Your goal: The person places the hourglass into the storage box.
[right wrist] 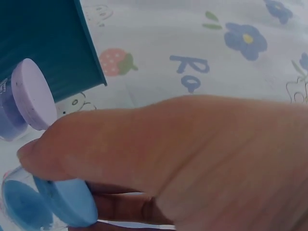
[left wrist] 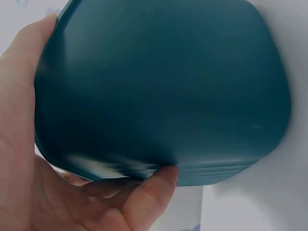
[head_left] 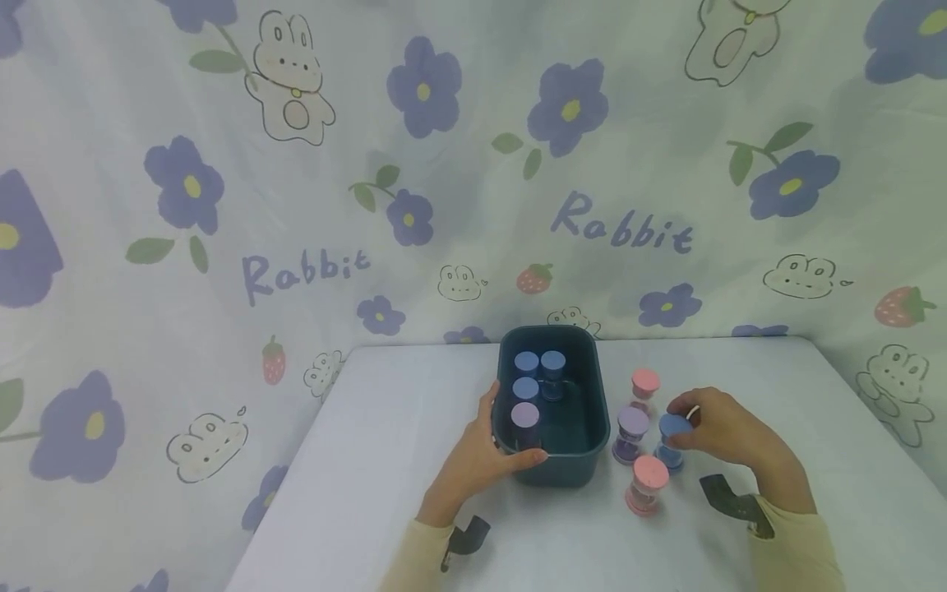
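My left hand grips a dark teal plastic bin at its near left corner, thumb along the front rim and fingers on the left side. In the left wrist view those fingers press the bin's wall. Inside stand three blue-capped sand timers and a purple-capped one, mostly along the left side. To the right of the bin, my right hand pinches a blue sand timer by its upper part; the right wrist view shows the thumb across this blue timer.
Close around the blue timer stand a purple sand timer, a pink one behind and another pink one in front. The white table ends at a hanging cloth printed with flowers and rabbits.
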Demonstrator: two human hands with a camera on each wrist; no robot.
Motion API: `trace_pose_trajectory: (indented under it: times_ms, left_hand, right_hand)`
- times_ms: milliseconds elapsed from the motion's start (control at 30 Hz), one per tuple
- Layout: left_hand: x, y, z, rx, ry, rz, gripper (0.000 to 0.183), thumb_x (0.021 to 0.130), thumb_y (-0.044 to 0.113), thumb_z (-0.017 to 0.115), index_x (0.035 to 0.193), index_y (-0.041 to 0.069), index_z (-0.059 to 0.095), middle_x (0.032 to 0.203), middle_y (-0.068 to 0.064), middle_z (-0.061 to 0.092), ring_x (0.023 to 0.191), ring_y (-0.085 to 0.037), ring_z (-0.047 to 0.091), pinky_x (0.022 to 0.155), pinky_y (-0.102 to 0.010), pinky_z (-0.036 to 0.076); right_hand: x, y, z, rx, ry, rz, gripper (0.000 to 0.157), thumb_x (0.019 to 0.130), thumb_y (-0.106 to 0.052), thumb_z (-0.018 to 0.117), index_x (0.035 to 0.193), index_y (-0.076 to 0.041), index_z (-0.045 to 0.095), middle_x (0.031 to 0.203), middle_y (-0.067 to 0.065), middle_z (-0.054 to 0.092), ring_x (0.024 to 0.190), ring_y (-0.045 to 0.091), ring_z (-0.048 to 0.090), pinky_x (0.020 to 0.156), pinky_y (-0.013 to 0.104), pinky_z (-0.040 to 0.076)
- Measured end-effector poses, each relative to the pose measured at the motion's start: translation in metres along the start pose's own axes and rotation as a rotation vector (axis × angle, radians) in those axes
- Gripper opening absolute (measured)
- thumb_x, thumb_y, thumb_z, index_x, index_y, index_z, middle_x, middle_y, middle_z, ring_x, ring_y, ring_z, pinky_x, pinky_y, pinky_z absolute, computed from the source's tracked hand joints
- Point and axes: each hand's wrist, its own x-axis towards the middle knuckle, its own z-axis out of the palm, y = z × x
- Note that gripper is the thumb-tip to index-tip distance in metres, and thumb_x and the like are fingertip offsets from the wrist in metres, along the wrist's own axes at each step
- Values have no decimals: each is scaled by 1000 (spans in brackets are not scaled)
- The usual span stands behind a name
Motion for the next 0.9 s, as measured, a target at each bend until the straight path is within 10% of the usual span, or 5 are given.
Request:
trace_pose_trajectory:
  times_ms: [900]
  left_hand:
    - [0,1,-1,-16,-7,-13,132,68,72,85,166,34,4,170,-7,31,153,-33,40,119,-68,37]
  right_hand:
    - [-12,-45,-39,-15,295,-229,50,86,-20,83,128,3,66,115,17,67,103,33,67,80,26,61]
